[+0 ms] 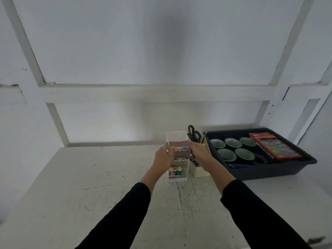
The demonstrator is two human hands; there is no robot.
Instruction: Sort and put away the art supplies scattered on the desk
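- White tabletop, scuffed; sorting judged nearly complete, as every supply in view sits in a container.
- Left hand and right hand grip the sides of the marker rack at 12 o'clock; its three tiers hold markers.
- Holder at the rack's 3 o'clock: scissors.
- Bin, 2 o'clock: green dishes, red box.

Dim, flat, greyish light here; a soft dark shadow smudges the wall dead centre. The desk looks paler. Edges bow outward, detail slightly soft.
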